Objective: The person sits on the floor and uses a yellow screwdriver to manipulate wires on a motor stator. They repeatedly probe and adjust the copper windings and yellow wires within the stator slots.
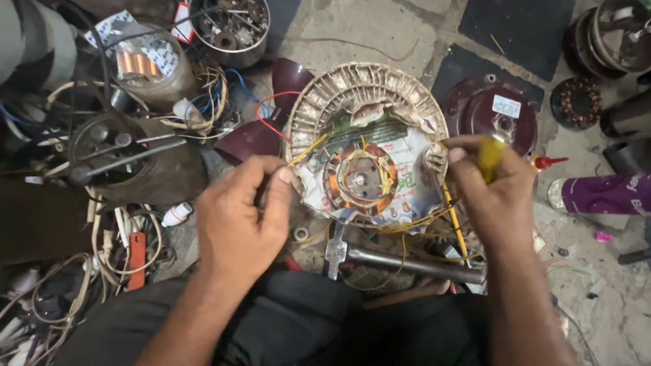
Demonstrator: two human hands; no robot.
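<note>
Far left: a dented metal pot (135,159) with rods lying across it sits among tangled wires (61,285), just beyond the left hand.
Left hand (241,213): clenched in a pinch on a thin yellow wire (308,149) that runs right toward the stator.
Stator (366,142): round fan-motor stator with paper-lined slots around the rim and a copper winding (359,177) at the centre, lying flat between the two hands, touching the right thumb.
Right hand (491,186): grasping a yellow-handled tool (489,156) at the stator's right edge; its tip is hidden.
Far right: maroon motor cover (491,112) just beyond the right hand; purple spray can (603,193) beside it.
Risk: in my judgement, the taut wire could snap or tear the slot paper if pulled hard; the tool may slip and nick the winding enamel.
Surface: cracked grey concrete floor (380,34) with dark tiles, littered with scrap.
Room: a cluttered repair workshop, by appearance.
</note>
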